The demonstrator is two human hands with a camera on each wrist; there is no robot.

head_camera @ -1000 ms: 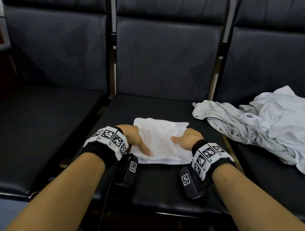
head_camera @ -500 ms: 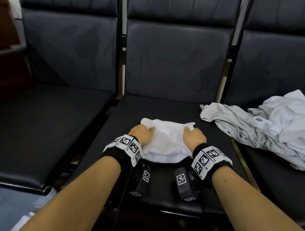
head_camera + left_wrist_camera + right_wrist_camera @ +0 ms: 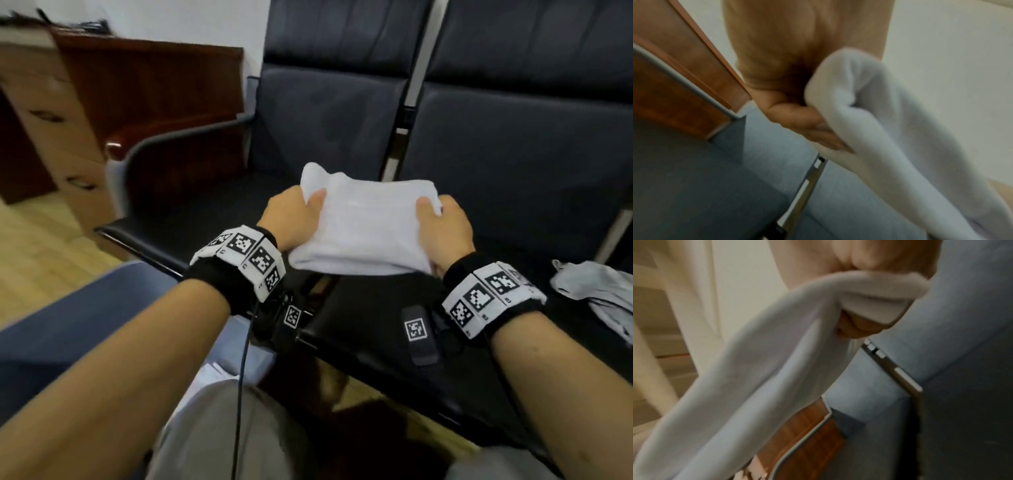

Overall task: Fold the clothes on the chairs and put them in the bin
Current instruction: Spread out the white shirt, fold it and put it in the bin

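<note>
A folded white garment [image 3: 363,222] hangs lifted above the black seat [image 3: 219,219] of the chairs, held between my two hands. My left hand [image 3: 294,219] grips its left edge, thumb on top and fingers underneath. My right hand [image 3: 445,226] grips the right edge the same way. In the left wrist view the white garment [image 3: 879,129] wraps over my curled fingers [image 3: 809,126]. The right wrist view shows the white garment [image 3: 777,361] pinched in my right fingers [image 3: 857,327]. A crumpled grey garment [image 3: 596,294] lies on the seat at the far right. The bin is not in view.
A row of black chairs [image 3: 513,144] with a grey armrest [image 3: 164,144] stands ahead. A wooden drawer cabinet [image 3: 68,113] stands at the left on a light wood floor [image 3: 37,250]. A blue surface [image 3: 68,329] lies below my left forearm. My grey trousers [image 3: 219,431] show at the bottom.
Both hands closed on the folded white garment and lifted it off the seat. My view has swung left, bringing the cabinet and floor into sight; the clothes pile has slid to the right edge.
</note>
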